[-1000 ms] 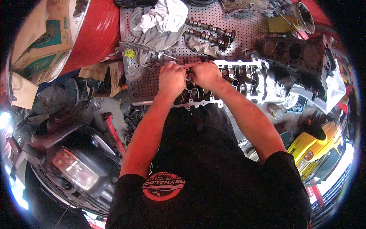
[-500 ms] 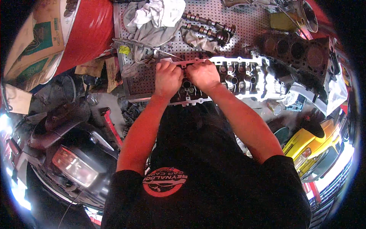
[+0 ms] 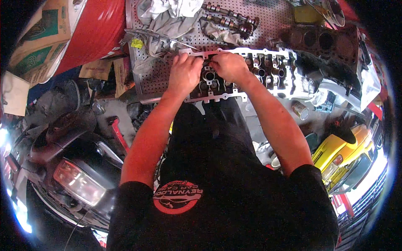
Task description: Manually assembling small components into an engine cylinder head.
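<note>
A long metal cylinder head (image 3: pixel 259 72) lies across the near side of a perforated metal bench (image 3: pixel 268 25), its valve openings facing up. Over its left end, my left hand (image 3: pixel 185 72) is closed, fingers bent down at the far rail. Beside it my right hand (image 3: pixel 231 67) has its fingers curled together in a pinch, tips pointing at the left hand. Something small and dark shows between the two hands, too small to name. What the left fingers hold, if anything, is hidden. Two camshafts (image 3: pixel 230 21) rest beyond the hands.
Grey and white rags (image 3: pixel 171 21) cover the bench's far left, with a thin metal rod (image 3: pixel 171 39) beside them. An engine block (image 3: pixel 326 39) stands at right. Below the bench are a can (image 3: pixel 300 109), a headlight (image 3: pixel 79 182) at left and a yellow body part (image 3: pixel 343 146) at right.
The bench and cylinder head sit slightly higher in the picture. My right hand has turned a little, and its fingertips show more; both hands stay at the head's left end.
</note>
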`<state>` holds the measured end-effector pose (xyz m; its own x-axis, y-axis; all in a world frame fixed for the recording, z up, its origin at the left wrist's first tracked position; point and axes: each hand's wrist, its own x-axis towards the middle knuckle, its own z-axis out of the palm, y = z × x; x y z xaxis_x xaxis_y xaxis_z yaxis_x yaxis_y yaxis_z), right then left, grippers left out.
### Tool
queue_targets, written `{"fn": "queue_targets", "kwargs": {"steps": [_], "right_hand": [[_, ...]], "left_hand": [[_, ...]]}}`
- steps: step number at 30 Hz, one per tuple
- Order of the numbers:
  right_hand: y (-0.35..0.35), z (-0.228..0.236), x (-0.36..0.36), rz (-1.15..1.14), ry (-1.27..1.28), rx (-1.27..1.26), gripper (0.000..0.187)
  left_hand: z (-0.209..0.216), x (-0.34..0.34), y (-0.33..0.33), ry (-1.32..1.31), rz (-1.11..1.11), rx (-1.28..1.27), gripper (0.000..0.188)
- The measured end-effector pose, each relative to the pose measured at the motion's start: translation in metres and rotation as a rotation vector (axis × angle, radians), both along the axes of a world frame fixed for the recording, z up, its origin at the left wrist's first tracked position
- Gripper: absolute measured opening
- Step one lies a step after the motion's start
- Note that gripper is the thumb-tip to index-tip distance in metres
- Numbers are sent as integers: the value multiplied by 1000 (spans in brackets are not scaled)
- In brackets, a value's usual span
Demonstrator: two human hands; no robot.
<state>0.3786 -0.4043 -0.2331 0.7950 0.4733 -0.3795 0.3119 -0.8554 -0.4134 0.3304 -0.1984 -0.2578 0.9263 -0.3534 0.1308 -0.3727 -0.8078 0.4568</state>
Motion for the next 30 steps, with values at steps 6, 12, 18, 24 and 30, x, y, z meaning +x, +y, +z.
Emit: {"fn": "queue_targets", "kwargs": {"steps": [6, 12, 18, 24, 30], "right_hand": [[1, 6, 0, -6, 62, -51, 29], [10, 14, 6, -75, 102, -107, 29], [2, 8, 5, -89, 86, -68, 30], [4, 7, 5, -93, 82, -71, 32], [2, -8, -3, -102, 26, -78, 30]], "left_hand": [[8, 3, 15, -53, -298, 40, 28], [8, 17, 18, -105, -406, 179, 26], [10, 29, 19, -106, -514, 227, 26], [14, 38, 20, -17, -607, 264, 33], [8, 31, 17, -161, -636, 347, 36]]}}
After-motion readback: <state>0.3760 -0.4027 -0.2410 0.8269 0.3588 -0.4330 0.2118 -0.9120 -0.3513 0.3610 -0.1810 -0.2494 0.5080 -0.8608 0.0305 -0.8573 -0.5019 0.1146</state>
